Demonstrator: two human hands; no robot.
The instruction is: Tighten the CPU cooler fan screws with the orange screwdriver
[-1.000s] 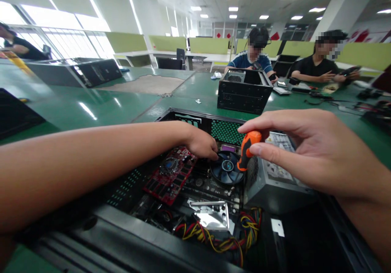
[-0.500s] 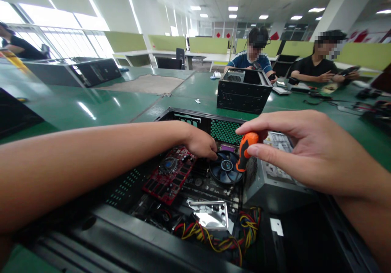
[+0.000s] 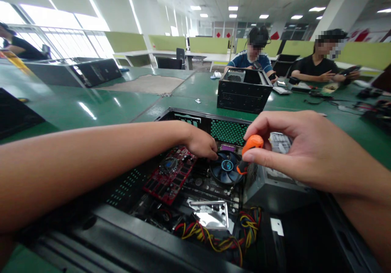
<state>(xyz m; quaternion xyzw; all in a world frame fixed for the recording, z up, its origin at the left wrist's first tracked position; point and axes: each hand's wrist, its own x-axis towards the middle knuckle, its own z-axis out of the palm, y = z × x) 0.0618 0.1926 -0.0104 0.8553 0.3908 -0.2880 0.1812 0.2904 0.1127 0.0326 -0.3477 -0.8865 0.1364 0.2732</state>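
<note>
My right hand grips the orange-and-black handle of a screwdriver between thumb and fingers. Its shaft slants down to the left, past the right edge of a round black cooling fan; what the tip touches is too small to make out. My left hand has its fingers curled closed at the fan's upper left rim, fingertips partly hidden. Both hands reach into an open black computer case lying on its side. A red graphics card sits below my left wrist.
Inside the case are a grey power supply, a shiny metal bracket and bundled coloured wires. Another case stands on the green table, with two people behind it. More cases lie at left, and cables at right.
My right hand has shifted slightly right, and the top of the screwdriver handle now leans further right. The left hand stays at the fan's rim.
</note>
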